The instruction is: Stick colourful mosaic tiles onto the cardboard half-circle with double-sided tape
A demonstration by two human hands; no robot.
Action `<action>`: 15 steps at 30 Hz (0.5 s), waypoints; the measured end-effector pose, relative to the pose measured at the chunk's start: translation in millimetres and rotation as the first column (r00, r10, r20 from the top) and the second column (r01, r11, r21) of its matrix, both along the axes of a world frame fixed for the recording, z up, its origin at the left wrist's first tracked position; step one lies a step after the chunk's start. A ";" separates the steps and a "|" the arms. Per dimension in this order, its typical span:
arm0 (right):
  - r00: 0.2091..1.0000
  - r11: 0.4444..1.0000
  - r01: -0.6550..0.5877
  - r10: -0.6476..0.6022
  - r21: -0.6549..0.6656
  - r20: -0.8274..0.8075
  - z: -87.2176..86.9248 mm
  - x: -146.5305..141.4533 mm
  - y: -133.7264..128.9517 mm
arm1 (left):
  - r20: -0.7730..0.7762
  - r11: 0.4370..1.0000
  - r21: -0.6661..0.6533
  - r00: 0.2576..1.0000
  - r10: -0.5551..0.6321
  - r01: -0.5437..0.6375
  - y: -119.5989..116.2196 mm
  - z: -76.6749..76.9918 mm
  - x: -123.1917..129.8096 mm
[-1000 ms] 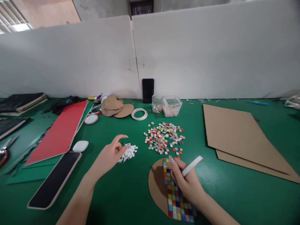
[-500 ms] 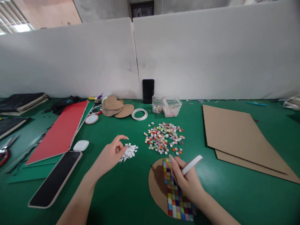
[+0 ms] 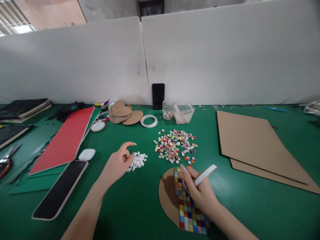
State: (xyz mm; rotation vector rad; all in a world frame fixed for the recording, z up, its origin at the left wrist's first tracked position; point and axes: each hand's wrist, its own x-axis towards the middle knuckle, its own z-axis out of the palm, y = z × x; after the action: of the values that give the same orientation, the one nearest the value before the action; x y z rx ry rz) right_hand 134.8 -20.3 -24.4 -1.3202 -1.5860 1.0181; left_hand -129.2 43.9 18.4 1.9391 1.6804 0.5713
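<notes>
My right hand (image 3: 200, 190) is wrapped round a white pen-like tool (image 3: 205, 175), over a cardboard disc (image 3: 168, 193). Rows of coloured square tiles (image 3: 186, 213) cover the disc's right part; my hand hides some of them. My left hand (image 3: 120, 161) hovers beside a small heap of white pieces (image 3: 139, 160), index finger stretched out and the other fingers curled, with nothing visible between finger and thumb. Behind the disc lies a loose spread of mixed coloured tiles (image 3: 172, 146).
A phone (image 3: 60, 191), white case (image 3: 87, 154) and red board (image 3: 65, 140) lie left. Behind are cardboard discs (image 3: 133, 117), a white ring (image 3: 149, 121), a glass jar (image 3: 168, 110) and a clear box (image 3: 184, 112). Cardboard sheets (image 3: 255, 140) lie right.
The thumb of my left hand has drawn back a little from the white heap, and the index finger has shifted slightly left. My right hand keeps its hold on the white tool.
</notes>
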 end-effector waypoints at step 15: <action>1.000 1.000 -0.008 0.008 0.001 0.015 0.2 1.0 -0.9 | -0.001 1.000 0.000 1.000 -0.014 0.014 -1.9 -2.7 2.9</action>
State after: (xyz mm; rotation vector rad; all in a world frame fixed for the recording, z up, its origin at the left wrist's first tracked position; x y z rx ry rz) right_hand 135.8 -21.2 -24.2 -1.3241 -1.6041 1.0146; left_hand -126.3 42.0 15.8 1.9502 1.6666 0.5656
